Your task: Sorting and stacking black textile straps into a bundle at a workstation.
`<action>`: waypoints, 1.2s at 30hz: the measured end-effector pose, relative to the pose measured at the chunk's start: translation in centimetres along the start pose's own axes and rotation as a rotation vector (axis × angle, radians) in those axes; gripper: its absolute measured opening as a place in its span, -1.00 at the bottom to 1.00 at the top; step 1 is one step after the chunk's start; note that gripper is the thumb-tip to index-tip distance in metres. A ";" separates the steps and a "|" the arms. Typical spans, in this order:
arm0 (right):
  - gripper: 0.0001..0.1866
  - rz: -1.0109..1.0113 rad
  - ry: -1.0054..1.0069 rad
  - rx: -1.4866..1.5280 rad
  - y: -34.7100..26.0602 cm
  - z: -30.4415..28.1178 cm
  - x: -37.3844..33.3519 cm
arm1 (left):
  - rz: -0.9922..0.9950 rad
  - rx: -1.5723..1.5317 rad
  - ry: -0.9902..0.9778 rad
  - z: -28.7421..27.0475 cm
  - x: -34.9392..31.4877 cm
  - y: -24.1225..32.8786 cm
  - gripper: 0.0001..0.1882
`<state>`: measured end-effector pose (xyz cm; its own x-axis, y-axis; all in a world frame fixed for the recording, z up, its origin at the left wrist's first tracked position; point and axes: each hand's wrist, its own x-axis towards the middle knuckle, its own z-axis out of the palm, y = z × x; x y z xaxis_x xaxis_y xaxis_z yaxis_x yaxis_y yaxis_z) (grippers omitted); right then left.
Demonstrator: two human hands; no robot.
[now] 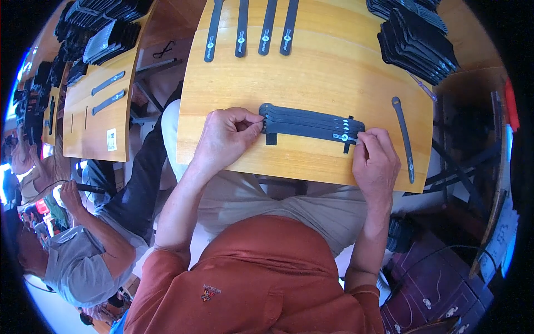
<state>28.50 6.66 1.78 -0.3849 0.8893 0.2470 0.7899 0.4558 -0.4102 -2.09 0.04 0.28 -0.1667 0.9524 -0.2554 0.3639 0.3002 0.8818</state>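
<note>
Just inside the table edge (pixel 300 172), stacked straps (pixel 306 123)

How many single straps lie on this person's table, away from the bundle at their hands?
5: four straps side by side at the far end, one strap right of the right hand. The dark pile might hide others.

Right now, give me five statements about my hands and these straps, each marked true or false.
1. Your left-hand grip is at the left end of the overlapping straps. True.
2. Your right-hand grip is far from them. False: it is at their right end.
3. Four separate straps lie at the table's far side. True.
4. The lone strap lies left of your left-hand grip. False: it lies right of your right-hand grip.
5. Two short black strips show from beneath the overlapping straps. True.
</note>
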 end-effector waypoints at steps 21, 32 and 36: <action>-0.41 -0.321 -0.236 0.003 -9.0 6.5 -1.0 | 0.160 0.138 0.172 1.1 -1.3 0.6 -0.88; -0.39 -0.329 -0.171 -0.003 -7.5 5.7 -1.7 | 0.649 0.884 0.127 0.7 -3.1 0.5 -0.56; -0.38 -0.172 -0.096 -0.114 -2.6 2.8 -3.6 | 0.651 0.866 0.104 0.5 -3.1 0.7 -0.54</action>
<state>26.53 2.39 -0.48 -0.5581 0.8008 0.2173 0.7556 0.5987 -0.2657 -0.85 -2.70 1.50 0.2294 0.9456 0.2307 0.9262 -0.2850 0.2470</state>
